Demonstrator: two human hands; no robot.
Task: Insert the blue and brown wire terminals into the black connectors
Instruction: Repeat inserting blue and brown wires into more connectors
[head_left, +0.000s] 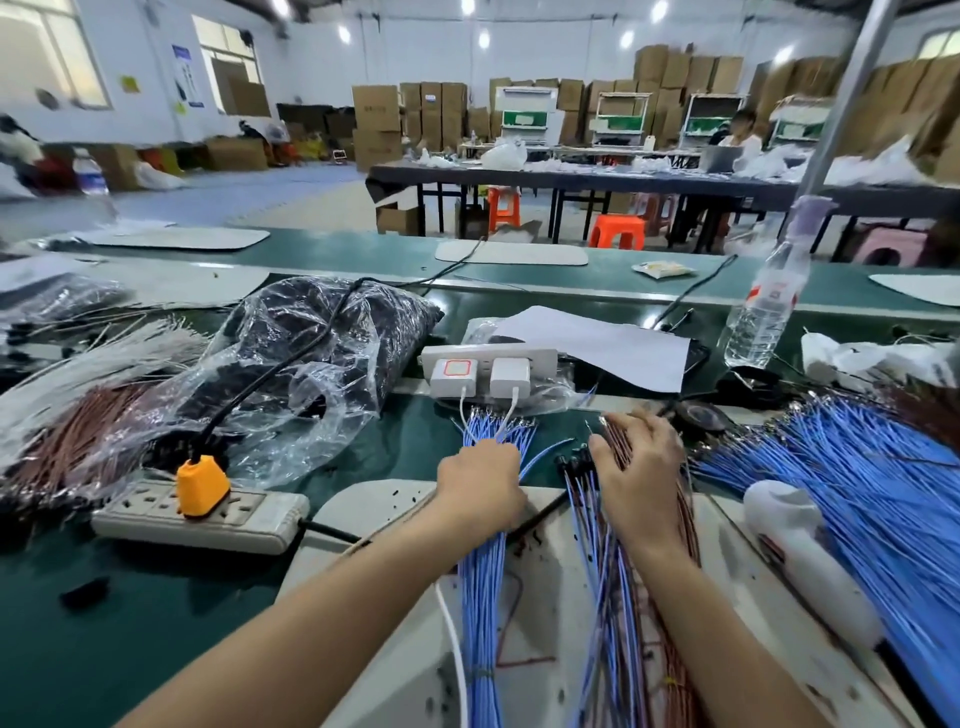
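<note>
Two bundles of wire run up the white mat (374, 499) from the lower edge of the frame: blue wires (483, 597) at lower centre and, just to their right, a mixed blue and brown set (605, 582) that ends in a small cluster of black connectors (574, 461). The left hand (480, 483) sits on top of the blue wires with its fingers curled down around them, gripping the bundle just short of its metal terminals (493, 415), which fan out beyond the knuckles. The right hand (641, 467) lies flat over the brown wires (617, 439), fingers spread and fairly straight, resting on them rather than pinching any. The connectors lie between the two hands, touching neither.

The step in hand appears to be picking out one wire of each colour. It would go best if the left hand held the blue bundle steady while a single terminal is teased free at the tip, so that its neighbours do not drag out with it. The right hand would do well to slide one brown wire clear before closing on it, then turn the terminal to suit the connector's slot; which way it must face is too small to tell.

Farther up, a white socket strip with chargers (488, 358) crosses the centre, and a heap of loose blue wire (857, 478) fills the right.
</note>
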